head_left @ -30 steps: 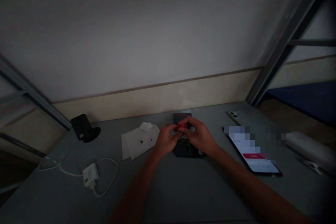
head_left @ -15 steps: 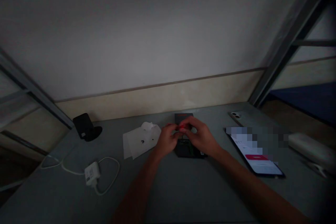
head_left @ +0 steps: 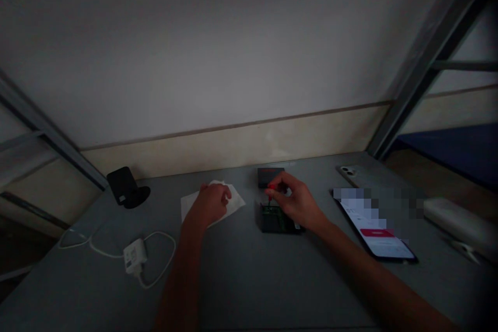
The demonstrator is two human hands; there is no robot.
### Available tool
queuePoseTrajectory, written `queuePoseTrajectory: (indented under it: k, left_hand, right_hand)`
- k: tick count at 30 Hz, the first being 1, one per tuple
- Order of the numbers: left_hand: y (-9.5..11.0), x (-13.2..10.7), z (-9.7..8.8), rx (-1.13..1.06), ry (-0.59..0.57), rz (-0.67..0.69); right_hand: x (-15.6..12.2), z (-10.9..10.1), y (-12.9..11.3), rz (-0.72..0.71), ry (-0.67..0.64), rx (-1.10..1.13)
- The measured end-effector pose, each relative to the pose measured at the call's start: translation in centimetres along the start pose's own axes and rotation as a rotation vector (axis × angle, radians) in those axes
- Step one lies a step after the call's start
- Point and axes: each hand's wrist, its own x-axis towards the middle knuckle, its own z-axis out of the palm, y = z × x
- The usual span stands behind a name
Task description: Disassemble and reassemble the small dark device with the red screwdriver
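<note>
My right hand (head_left: 299, 199) pinches the red handle of a small screwdriver (head_left: 271, 188), held upright with its shaft pointing down. Its lower end is over a dark, flat device (head_left: 272, 225) with a green circuit board showing; whether the tip touches cannot be made out. Over a sheet of white paper (head_left: 236, 201) is my left hand (head_left: 212, 203), fingers curled and closed. Anything between those fingertips is too small or hidden to name. The hand covers most of the paper, and a crumpled white piece lies at its back edge.
A dark box (head_left: 264, 177) stands behind the device. To the right lie a lit tablet (head_left: 381, 233), a phone (head_left: 352, 174) and a pale, long case (head_left: 459, 223). On the left are a black stand (head_left: 123, 187) and a white charger (head_left: 135, 256) with its cable.
My left hand has left the screwdriver and moved left onto the paper, covering the small dark bits there. My right hand keeps the screwdriver above the device.
</note>
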Motion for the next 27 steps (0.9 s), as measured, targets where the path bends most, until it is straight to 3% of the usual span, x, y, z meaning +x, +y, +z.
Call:
queuePoseTrajectory:
  k: [5, 9, 16, 18, 22, 27]
  left_hand:
    - [-1.6, -0.6, -0.5, 0.052, -0.13, -0.102]
    - [-1.1, -0.4, -0.3, 0.104, -0.11, -0.089]
    - [-0.1, -0.6, 0.2, 0.204, -0.064, -0.025]
    - [0.2, -0.5, 0.5, 0.211, -0.052, -0.004]
    - [0.9, 0.0, 1.2, 0.15, -0.028, 0.036]
    - [1.6, 0.5, 1.6, 0.036, -0.027, 0.087]
  right_hand:
    - [0.0, 0.0, 0.1, 0.043, -0.008, -0.023]
    - [-0.1, 0.0, 0.0, 0.072, -0.077, -0.005]
    - [-0.2, -0.8, -0.5, 0.037, -0.044, -0.019]
    - [-0.2, -1.1, -0.8, 0.035, -0.085, 0.014]
    - [-0.7, -0.9, -1.1, 0.012, -0.26, 0.07]
    - [-1.1, 0.0, -0.6, 0.039, -0.228, 0.089]
